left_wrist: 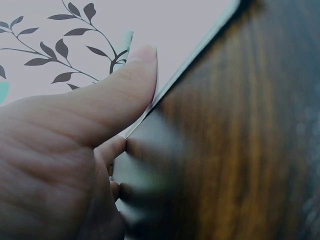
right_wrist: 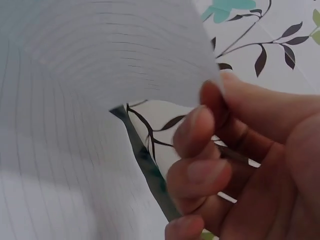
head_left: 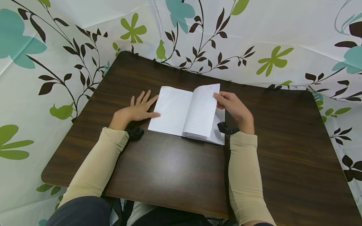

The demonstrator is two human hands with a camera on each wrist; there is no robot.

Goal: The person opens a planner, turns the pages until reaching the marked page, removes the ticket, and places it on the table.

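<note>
An open notebook (head_left: pixel 172 110) with blank ruled pages lies on the dark brown table. My right hand (head_left: pixel 233 105) pinches the outer edge of a raised page (head_left: pixel 202 110) between thumb and fingers; the page curves up from the spine. In the right wrist view the lifted page (right_wrist: pixel 125 50) bends away above the page beneath, its edge held by the right hand (right_wrist: pixel 250 145). Fingers spread, my left hand (head_left: pixel 135 110) rests on the table at the notebook's left edge, thumb on the left page. The left wrist view shows the left thumb (left_wrist: pixel 120 95) along that edge.
The brown wooden table (head_left: pixel 169 169) has rounded corners and reaches past both arms. Behind and beside it hangs a white curtain (head_left: pixel 232 34) printed with leaves, birds and flowers. Each wrist wears a black device, one on the left (head_left: pixel 135 133) and one on the right (head_left: pixel 226 128).
</note>
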